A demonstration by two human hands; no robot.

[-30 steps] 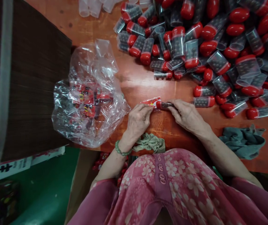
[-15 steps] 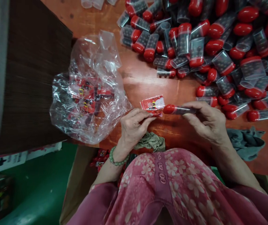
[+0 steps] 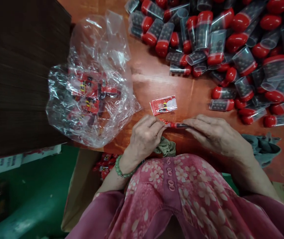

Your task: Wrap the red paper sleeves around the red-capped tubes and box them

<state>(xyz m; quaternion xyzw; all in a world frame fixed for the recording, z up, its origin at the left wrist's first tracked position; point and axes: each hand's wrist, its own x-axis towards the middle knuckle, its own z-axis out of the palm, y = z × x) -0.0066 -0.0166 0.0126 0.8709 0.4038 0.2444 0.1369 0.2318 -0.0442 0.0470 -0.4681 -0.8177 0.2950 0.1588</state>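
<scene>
Between the fingertips of our right hand [image 3: 213,133] we grip one end of the red-ended tube [image 3: 179,125], thumb below and fingers above, so that it lies nearly level and edge-on, its red end pointing left. The thumb and forefinger of our left hand [image 3: 145,135] pinch the red wrapper [image 3: 165,121], most of which those fingers hide; the tube meets it just right of them, though we cannot tell whether it is inside or only against it. Just above the left fingers a printed red packet [image 3: 164,105] lies flat on the table [image 3: 152,83]. A pale green cloth [image 3: 167,147] sits below, near the left hand, and on that wrist we wear a green bead bracelet [image 3: 122,169]. Farther left we see a clear plastic bag [image 3: 107,125] with red packets [image 3: 91,104] inside; up and right spreads a heap of red-capped tubes [image 3: 216,46], and a dark cloth [image 3: 265,148] lies beyond our right wrist
</scene>
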